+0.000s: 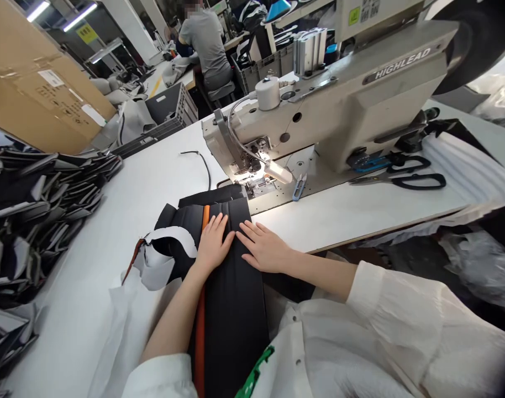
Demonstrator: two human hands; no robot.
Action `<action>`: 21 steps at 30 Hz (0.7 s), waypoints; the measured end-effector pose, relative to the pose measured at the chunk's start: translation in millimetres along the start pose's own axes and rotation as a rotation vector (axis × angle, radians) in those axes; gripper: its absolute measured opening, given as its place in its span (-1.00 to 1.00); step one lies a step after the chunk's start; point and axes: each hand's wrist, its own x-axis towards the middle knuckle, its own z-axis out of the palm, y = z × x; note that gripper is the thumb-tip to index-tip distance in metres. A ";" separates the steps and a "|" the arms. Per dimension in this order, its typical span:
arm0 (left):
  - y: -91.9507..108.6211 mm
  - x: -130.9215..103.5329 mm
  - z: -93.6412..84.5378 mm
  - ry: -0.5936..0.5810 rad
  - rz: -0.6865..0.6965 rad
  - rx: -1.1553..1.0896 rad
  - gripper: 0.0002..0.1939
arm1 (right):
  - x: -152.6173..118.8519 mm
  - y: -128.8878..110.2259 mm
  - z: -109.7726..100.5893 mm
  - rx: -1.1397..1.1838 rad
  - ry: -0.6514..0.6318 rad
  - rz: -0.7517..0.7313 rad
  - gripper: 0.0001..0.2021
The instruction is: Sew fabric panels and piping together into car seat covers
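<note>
A black padded panel [236, 309] with an orange strip [200, 331] along it runs from the sewing machine [339, 110] down over the table's front edge. My left hand [213, 243] lies flat on the panel beside the strip, fingers stretched toward the machine. To its right, my right hand [264, 246] rests on the panel's right side with fingers spread. The panel's far edge lies just short of the lit needle area. White-backed material [157, 260] curls up on the left of the panel.
Blue thread snips [299, 188] and black-handled scissors [418, 181] lie on the machine bed and table. Stacked dark pieces [37, 221] fill the left side. A cardboard box [49, 94] stands behind them. A seated person [206, 44] works in the background.
</note>
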 end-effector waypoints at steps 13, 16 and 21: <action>-7.2 62.8 8.7 0.106 -0.111 0.123 -0.43 | 3.6 2.8 2.3 0.060 0.024 0.046 -0.44; -8.6 65.0 7.2 0.137 -0.091 0.170 -0.45 | 4.9 2.5 2.8 0.067 0.019 0.061 -0.42; -3.9 12.5 15.4 0.131 0.168 0.125 -0.42 | 1.7 -12.2 -8.3 -0.034 0.023 0.043 -0.40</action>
